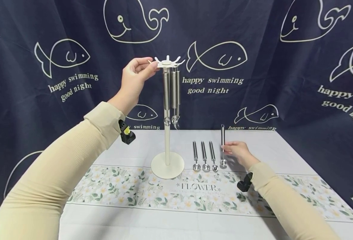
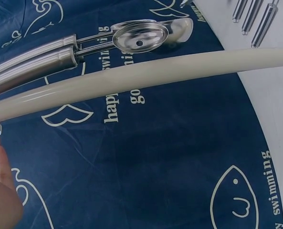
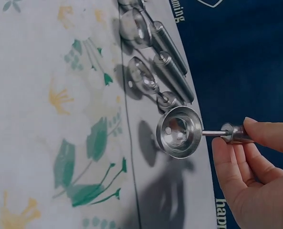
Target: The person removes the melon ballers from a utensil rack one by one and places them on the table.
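we find room at lower left of the rack (image 1: 167,143), hanging scoops (image 1: 173,90) block its right, lying scoops (image 1: 204,152) obstruct beyond

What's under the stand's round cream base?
The round cream base rests across the white table covering and its flower-printed band, both visible around its edge. Whatever lies directly beneath is covered.

The far, left and right sides are hung with navy cloth (image 1: 176,33), printed with pale whales (image 1: 135,21), fish (image 1: 220,56) and words (image 1: 212,85). The white tabletop (image 1: 194,223) is crossed from left to right by a floral band (image 1: 221,200); soft shadows (image 1: 108,216) are cast on its near part.
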`<action>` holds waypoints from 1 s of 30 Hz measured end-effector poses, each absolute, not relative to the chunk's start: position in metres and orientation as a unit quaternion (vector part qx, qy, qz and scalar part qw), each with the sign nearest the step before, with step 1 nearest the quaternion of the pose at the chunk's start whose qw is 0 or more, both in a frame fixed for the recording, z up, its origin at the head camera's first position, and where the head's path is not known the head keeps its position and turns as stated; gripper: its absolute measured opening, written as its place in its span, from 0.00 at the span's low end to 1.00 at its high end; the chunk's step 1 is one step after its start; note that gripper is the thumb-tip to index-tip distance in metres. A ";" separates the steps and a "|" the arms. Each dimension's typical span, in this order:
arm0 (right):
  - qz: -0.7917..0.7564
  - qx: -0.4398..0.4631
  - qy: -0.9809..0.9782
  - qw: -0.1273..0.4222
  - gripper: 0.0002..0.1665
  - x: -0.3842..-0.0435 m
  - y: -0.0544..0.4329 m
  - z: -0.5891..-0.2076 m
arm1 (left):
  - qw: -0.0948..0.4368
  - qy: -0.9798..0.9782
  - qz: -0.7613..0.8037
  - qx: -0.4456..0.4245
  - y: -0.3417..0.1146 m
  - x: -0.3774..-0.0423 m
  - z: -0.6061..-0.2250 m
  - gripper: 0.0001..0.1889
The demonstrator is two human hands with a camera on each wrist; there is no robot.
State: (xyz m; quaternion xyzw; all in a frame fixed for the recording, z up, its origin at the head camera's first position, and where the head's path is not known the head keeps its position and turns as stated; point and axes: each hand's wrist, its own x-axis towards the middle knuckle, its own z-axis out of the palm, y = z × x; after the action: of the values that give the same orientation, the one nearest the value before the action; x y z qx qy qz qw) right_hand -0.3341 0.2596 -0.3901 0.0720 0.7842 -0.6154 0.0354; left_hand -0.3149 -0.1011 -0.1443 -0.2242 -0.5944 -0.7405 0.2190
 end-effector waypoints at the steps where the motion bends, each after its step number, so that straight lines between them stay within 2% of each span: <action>1: -0.614 0.072 0.785 0.036 0.25 -0.334 0.260 -0.391 | 0.218 -0.593 -0.742 -0.223 -0.101 -0.315 -0.144 0.11; 30: -0.561 0.156 0.812 0.034 0.26 -0.334 0.254 -0.417 | 0.226 -0.598 -0.737 -0.217 -0.100 -0.314 -0.145 0.09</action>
State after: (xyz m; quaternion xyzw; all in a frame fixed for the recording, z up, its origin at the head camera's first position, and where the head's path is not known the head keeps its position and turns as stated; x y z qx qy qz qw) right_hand -0.3343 0.2538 -0.4165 0.1557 0.8124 -0.5608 0.0342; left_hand -0.3141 -0.0996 -0.1453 -0.2167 -0.5983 -0.7374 0.2265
